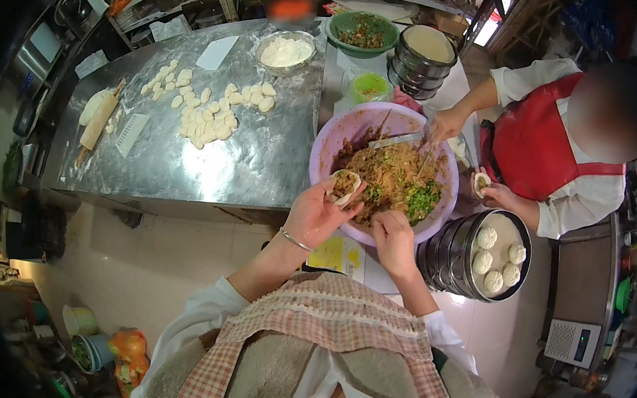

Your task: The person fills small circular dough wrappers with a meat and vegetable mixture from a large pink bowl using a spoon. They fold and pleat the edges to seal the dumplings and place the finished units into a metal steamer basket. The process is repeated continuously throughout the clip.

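Note:
My left hand (320, 213) holds a round dough wrapper (345, 188) with brown filling on it, above the near left rim of a large pink basin (338, 114). The basin holds minced filling (393, 166) and chopped green onion (421, 202). My right hand (394, 235) is at the basin's near rim with its fingers curled; whether it grips something is hidden. Across the basin, a co-worker's hand (446, 125) holds a thin tool in the filling, and the other hand (497, 194) holds a filled wrapper (481, 184).
Stacked steamers (445, 257) with several pleated buns (493, 281) stand at the right. Dough pieces (208, 122), a rolling pin (99, 120), a white scraper (131, 134) and a flour bowl (285, 52) lie on the steel table (263, 171). Behind the basin are a green bowl (361, 49) and more steamers (419, 73).

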The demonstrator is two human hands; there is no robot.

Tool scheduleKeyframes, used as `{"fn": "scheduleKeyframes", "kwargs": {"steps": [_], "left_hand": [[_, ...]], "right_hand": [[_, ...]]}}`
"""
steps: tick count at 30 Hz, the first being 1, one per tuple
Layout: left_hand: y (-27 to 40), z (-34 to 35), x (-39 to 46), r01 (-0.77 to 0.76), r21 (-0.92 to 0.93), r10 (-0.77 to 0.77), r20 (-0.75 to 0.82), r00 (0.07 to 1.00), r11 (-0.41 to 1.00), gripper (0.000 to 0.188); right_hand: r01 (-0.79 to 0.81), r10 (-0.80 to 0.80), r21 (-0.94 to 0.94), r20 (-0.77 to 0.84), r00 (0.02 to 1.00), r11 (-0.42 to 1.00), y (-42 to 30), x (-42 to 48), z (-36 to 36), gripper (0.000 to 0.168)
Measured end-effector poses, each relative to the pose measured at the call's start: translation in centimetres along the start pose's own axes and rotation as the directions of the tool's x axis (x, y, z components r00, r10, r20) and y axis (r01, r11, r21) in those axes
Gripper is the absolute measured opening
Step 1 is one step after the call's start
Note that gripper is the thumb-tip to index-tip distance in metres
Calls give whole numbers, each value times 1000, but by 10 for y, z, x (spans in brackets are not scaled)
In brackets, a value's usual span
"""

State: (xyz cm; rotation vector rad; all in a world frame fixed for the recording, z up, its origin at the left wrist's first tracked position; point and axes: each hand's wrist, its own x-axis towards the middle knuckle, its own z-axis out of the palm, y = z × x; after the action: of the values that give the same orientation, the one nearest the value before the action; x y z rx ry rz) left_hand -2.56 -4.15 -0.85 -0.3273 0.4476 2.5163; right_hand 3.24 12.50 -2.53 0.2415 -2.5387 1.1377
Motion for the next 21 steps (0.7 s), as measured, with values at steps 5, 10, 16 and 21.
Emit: {"fn": "scheduleKeyframes", "kwargs": {"steps": [5, 10, 16, 21], "left_hand": [[-7, 8, -8, -77, 164, 74, 28, 997, 983, 26], [-9, 9, -11, -115, 151, 110, 41, 993, 982, 32], [-11, 7, -12, -139, 169, 137, 24, 990, 976, 35], [-9, 15, -18, -96, 171, 99, -12, 995, 981, 34]], "right_hand": [[75, -57, 220, -88, 994, 973, -38, 19, 13, 14], [156, -142, 134, -111, 984, 979, -47, 26, 11, 16], [205, -191, 130, -113, 975, 970, -46, 27, 12, 15], [-78, 73, 313, 29, 997, 947, -46, 28, 5, 13]]}}
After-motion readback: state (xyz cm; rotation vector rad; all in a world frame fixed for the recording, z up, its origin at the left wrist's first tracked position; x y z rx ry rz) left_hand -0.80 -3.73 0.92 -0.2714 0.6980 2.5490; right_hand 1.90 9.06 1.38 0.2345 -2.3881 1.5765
